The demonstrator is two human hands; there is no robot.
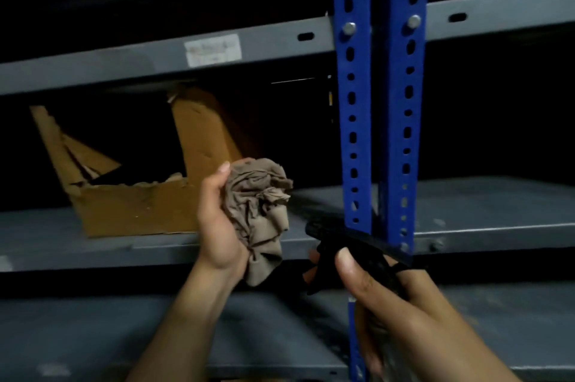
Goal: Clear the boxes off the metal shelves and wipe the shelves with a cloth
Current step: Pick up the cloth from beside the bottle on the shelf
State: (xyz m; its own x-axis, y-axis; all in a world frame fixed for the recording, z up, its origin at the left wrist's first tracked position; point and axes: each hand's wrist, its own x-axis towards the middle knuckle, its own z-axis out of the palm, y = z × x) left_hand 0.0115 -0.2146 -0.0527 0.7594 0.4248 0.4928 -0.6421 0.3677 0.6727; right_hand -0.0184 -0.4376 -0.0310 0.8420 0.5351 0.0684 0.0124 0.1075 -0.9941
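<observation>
A torn cardboard box (137, 210) is seen on the middle grey shelf (37, 226), at the left. Just right of it, a crumpled brown cloth (261, 213) is gripped in the curled fingers of the left hand (217, 226). A black spray head (348, 247), its nozzle turned toward the cloth, is clasped by the right hand (382, 297) in front of the blue uprights (351, 101).

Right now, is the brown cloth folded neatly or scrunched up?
Scrunched up: the brown cloth is a wrinkled wad gripped in the left hand.
</observation>
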